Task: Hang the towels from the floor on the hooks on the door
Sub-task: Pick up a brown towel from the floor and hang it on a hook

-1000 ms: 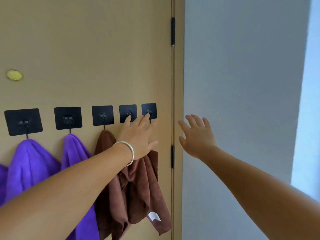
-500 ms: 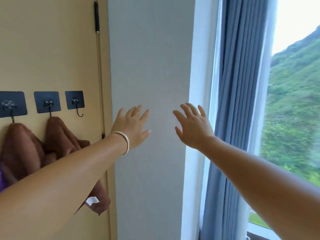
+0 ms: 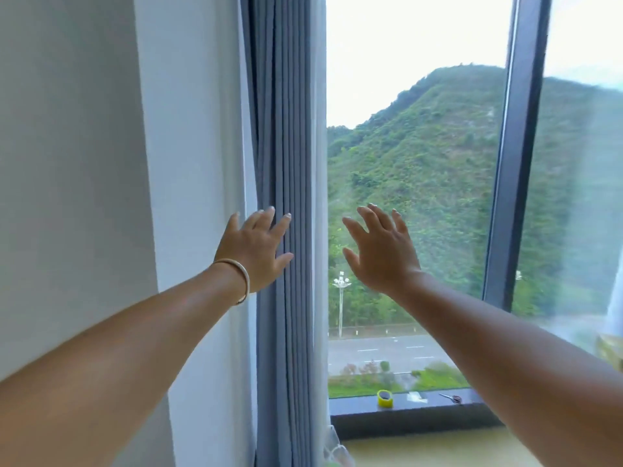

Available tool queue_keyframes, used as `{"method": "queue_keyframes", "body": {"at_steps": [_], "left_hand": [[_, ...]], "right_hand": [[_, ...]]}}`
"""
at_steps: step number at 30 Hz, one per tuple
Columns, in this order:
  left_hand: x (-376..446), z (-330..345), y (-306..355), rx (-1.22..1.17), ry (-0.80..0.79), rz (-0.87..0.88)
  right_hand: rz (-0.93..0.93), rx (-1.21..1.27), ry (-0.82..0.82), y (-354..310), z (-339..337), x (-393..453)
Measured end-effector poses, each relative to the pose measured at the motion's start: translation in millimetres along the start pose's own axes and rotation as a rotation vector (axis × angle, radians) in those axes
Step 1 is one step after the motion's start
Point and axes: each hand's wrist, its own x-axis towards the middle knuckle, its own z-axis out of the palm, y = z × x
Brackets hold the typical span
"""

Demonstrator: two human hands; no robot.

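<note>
Both arms are stretched forward at chest height toward a tall window, most likely as a consequence of turning to look for more towels rather than for any contact. The left hand (image 3: 258,252), with a thin pale bangle (image 3: 241,281) at the wrist, is spread flat with straight fingers in front of the pleated grey-blue curtain (image 3: 286,129); whether the fabric is actually touched cannot be told. The right hand (image 3: 381,251) is likewise fully opened, fingers fanned, and is raised before the glass pane with nothing held. No towel, hook or door is to be seen in this view, so their whereabouts cannot be stated. On the dark window sill (image 3: 414,407) a yellow-green roll of tape (image 3: 385,398) and a small pair of scissors (image 3: 451,397) are laid well apart.
</note>
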Motion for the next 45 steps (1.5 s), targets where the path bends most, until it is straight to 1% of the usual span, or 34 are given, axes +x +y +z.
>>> {"method": "queue_keyframes", "body": {"at_steps": [8,16,24,27,33,37,39,45], "left_hand": [[74,-26,180,-0.209,0.072,0.208],[111,-68,352,-0.386,0.157,0.382],[116,-123,524,-0.589,0.219,0.583],[109,-142,583,-0.640,0.249,0.674],[109,-178,692,-0.765,0.289,0.829],[121,-196,758,-0.827,0.352,0.916],[134,-200,787,-0.850,0.392,0.933],[195,-196,865,-0.897,0.426,0.969]], "right_hand": [[0.230,-0.214,-0.068,176,-40,-77],[0.423,-0.387,-0.134,304,-105,-184],[0.641,-0.668,-0.256,397,-195,-313],[0.736,-0.782,-0.282,421,-227,-354],[0.896,-0.908,-0.375,462,-267,-420],[0.984,-0.987,-0.415,496,-282,-447],[1.024,-1.036,-0.423,517,-286,-451],[1.127,-1.091,-0.418,598,-277,-445]]}}
